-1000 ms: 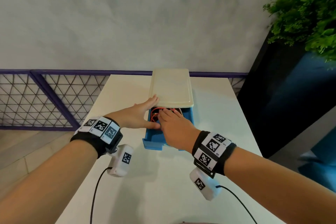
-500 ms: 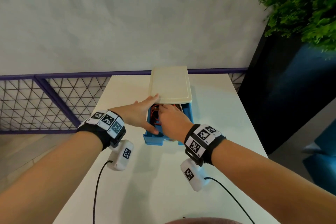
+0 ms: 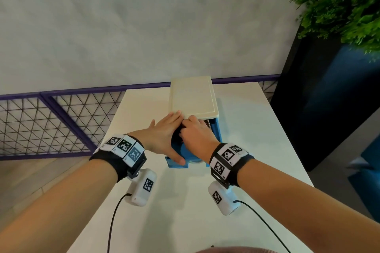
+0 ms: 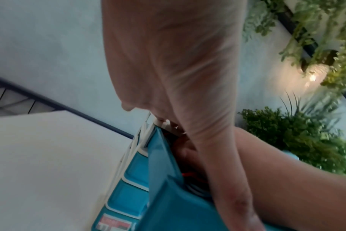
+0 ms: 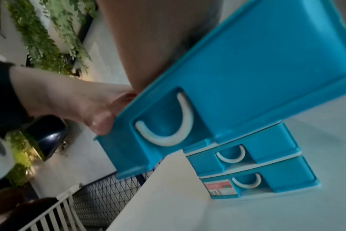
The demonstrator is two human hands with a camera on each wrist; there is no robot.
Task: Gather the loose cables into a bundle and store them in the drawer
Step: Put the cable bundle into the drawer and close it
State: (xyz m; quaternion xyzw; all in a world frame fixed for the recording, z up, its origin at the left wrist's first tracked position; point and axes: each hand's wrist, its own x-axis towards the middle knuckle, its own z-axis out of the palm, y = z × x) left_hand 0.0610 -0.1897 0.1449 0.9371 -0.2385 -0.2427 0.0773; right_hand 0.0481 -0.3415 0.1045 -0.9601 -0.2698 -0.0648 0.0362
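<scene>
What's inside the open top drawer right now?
Red cable loops show inside the top drawer, beneath the right hand. Both hands cover the rest; its remaining contents cannot be seen.

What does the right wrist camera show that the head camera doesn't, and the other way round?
Only the right wrist view shows the open drawer's front with its white handle and the two closed drawers beneath. Only the head view shows the cream top of the unit, the right hand reaching into the drawer, and the plant. Both show the open top drawer, the left hand at its edge, and the white table.
</scene>
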